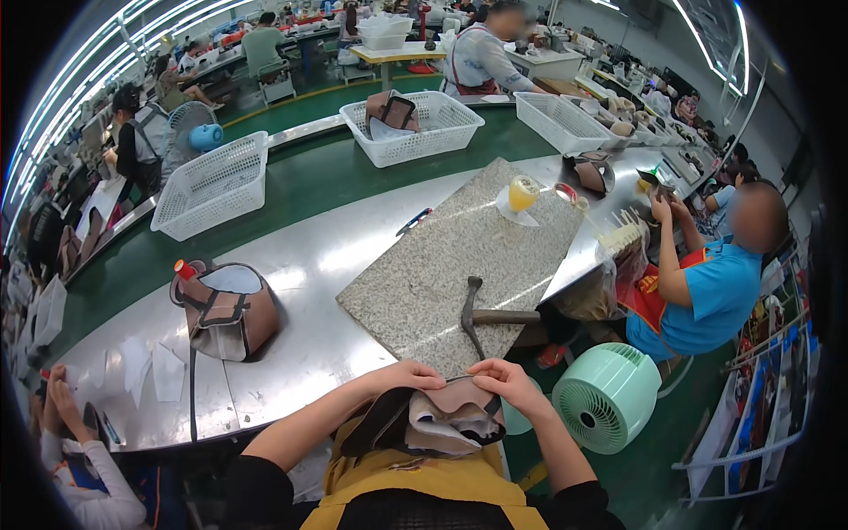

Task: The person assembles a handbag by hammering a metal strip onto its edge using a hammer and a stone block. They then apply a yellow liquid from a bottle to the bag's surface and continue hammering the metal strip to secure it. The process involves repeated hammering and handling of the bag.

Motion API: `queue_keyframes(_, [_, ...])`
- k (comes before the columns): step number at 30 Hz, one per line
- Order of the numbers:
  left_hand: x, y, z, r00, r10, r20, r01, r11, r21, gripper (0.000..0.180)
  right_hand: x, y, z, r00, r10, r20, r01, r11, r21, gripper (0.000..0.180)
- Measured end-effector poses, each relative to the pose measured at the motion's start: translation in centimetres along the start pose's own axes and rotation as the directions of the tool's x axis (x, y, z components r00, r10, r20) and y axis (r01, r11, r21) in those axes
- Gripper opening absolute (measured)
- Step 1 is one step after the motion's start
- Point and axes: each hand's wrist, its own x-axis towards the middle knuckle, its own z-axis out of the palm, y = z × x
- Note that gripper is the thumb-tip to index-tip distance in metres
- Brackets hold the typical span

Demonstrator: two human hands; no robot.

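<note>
Close to my body I hold a partly made brown bag [464, 397] with black trim and crumpled white lining. My left hand [408, 377] pinches its upper edge on the left, and my right hand [512, 384] pinches the same edge further right. The bag's lower part rests against my yellow apron [424, 481]. Just beyond my hands lies a speckled stone slab [406, 291] with a hammer [503, 317] on it. A clear cup of yellow liquid [523, 193] stands near the slab's far end, beside a red-rimmed roll [565, 192].
Another brown bag [234, 309] stands on the metal table [309, 256] at left, near white paper pieces [168, 371]. White baskets [216, 185] line the green belt [327, 181]. A green fan [605, 397] and a co-worker in blue [720, 283] are at right; another person's hands [64, 402] show at lower left.
</note>
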Motion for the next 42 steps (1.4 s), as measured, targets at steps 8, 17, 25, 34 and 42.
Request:
queue_keyframes(8, [0.2, 1.1, 1.4, 0.995, 0.102, 0.003, -0.099, 0.963, 0.249, 0.032, -0.4, -0.7, -0.4, 0.999, -0.008, 0.05, 0.032, 0.865, -0.501, 0.032])
queue_keyframes(17, [0.3, 1.4, 4.1, 0.946, 0.245, -0.213, -0.087, 0.823, 0.561, 0.028, -0.9, -0.1, -0.6, 0.998, -0.06, -0.006, 0.048, 0.852, -0.521, 0.029])
queue_keyframes(25, [0.0, 0.6, 4.4, 0.925, 0.293, -0.241, -0.131, 0.843, 0.521, 0.027, -4.5, 8.0, -5.1, 0.909, 0.191, -0.37, -0.402, 0.634, -0.661, 0.031])
queue_keyframes(34, [-0.2, 0.9, 4.9, 0.957, 0.238, -0.169, -0.144, 0.889, 0.435, 0.027, -3.0, 7.0, -4.2, 0.928, 0.078, -0.365, -0.316, 0.686, -0.656, 0.03])
queue_keyframes(42, [0.2, 0.1, 4.9, 0.963, 0.217, -0.158, -0.137, 0.905, 0.402, 0.025, -5.7, -9.0, -5.9, 0.863, -0.392, -0.318, 0.396, 0.917, -0.057, 0.086])
